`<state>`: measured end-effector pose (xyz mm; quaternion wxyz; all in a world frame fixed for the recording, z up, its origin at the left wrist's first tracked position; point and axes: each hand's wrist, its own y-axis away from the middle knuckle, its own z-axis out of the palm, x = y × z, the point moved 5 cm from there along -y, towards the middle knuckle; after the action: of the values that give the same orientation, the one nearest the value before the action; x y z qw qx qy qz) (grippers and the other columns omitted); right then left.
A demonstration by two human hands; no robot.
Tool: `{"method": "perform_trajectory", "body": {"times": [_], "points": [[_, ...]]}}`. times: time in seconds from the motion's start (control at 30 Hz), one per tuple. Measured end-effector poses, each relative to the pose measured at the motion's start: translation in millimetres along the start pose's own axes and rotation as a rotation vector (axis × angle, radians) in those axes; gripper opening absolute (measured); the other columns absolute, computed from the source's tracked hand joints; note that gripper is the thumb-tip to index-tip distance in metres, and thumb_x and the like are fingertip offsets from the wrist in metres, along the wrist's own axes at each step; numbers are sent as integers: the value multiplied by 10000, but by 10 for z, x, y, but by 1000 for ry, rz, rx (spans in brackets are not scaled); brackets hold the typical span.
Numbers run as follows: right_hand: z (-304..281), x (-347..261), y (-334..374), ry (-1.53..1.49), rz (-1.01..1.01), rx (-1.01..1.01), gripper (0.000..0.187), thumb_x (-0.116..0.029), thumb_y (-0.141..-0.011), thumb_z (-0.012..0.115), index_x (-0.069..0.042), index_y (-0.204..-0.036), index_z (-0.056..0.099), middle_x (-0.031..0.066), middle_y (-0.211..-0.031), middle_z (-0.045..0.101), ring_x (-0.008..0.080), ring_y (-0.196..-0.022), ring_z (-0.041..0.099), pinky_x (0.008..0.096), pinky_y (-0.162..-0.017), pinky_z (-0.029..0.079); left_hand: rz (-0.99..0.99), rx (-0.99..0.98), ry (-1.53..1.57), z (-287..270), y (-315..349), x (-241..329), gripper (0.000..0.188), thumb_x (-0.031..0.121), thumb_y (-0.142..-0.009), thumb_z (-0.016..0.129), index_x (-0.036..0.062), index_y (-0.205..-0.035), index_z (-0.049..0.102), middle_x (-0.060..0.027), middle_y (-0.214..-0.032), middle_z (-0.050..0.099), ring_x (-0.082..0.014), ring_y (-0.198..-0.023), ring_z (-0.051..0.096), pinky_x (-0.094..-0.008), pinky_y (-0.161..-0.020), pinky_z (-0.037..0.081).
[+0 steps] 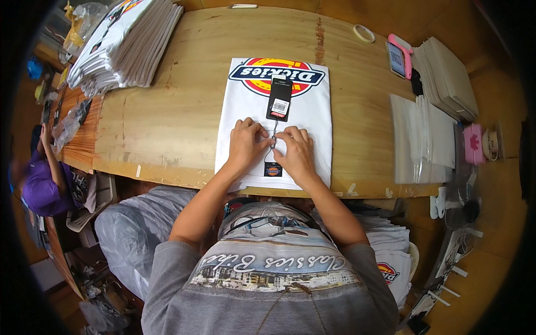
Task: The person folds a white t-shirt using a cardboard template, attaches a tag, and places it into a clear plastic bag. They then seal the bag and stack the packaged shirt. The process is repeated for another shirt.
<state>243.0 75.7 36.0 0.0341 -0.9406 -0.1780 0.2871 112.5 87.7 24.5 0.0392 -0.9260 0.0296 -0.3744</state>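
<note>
In front of me a folded white T-shirt (311, 111) lies flat, its red, yellow and blue printed logo upside down to me. A black hang tag (280, 92) with a white barcode sticker rests over the logo. From it a thin dark string (276, 127) runs down toward the collar, near a small black neck label (272, 169). My left hand (245, 144) and my right hand (295, 149) meet over the shirt, fingertips pinched on the string between tag and label. Exactly how each fingertip grips the string is hard to see.
A tall stack of folded white shirts (134, 50) stands at the far left of the wooden table (167, 128). Clear plastic bags (422, 139) lie on the right, by a phone (396, 59) in a pink holder. A roll of tape (364, 33) lies far back. Another person (47, 187) sits left.
</note>
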Motion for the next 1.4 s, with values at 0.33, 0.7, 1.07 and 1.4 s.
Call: {"method": "perform_trajectory", "body": {"times": [0.33,0.7,1.07,1.4], "points": [[60,-117,-1,139,-89,70,263,-107,-627,596,-48,-878,542,49,-873,485,201,-868,455,340,-742,346,-13,-65,-90,14,-69,-2,219,193,-563,726,79,-666,570,-57,-779,517,-237,-786,469,-339,-663,393],[-19,-71,-14,36,-116,17,345,-101,-633,618,-64,-965,532,73,-970,501,209,-933,468,353,-791,330,13,-96,-58,31,-59,-31,196,205,-604,694,86,-694,567,-52,-821,516,-235,-820,464,-360,-673,378],[-290,-108,742,-16,-490,-86,308,-194,-744,568,-38,-1008,563,89,-1110,532,211,-1053,484,371,-886,367,431,-301,-472,-29,306,27,555,436,-795,455,221,-1292,337,-50,-1393,200,-252,-1281,176,-498,-1011,109],[-2016,3157,1388,170,570,389,158,-9,-614,670,12,-743,581,99,-732,560,205,-710,550,297,-664,444,426,-341,-517,-2,290,114,533,395,-799,456,218,-1289,344,-56,-1394,195,-248,-1285,160,-485,-1018,87]]}}
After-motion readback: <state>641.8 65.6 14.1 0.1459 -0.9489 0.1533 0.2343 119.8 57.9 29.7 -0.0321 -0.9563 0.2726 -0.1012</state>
